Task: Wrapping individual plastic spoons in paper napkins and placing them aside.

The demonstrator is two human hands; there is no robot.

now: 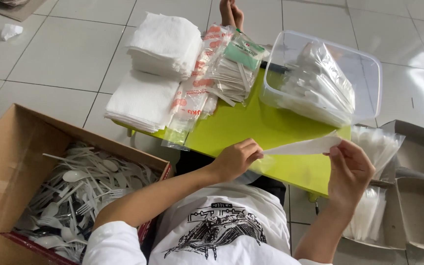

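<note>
Hands' grip, left hand [235,158] and right hand [349,169] pinching clear sleeve [303,146] ends

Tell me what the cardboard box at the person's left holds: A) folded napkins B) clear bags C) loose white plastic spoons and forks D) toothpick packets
C: the cardboard box is heaped with loose white plastic spoons and forks; the napkins sit on the green table.

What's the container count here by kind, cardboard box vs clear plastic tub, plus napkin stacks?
Cardboard box of white cutlery: 1
Clear plastic tub: 1
Napkin stacks: 2
Total: 4
</note>
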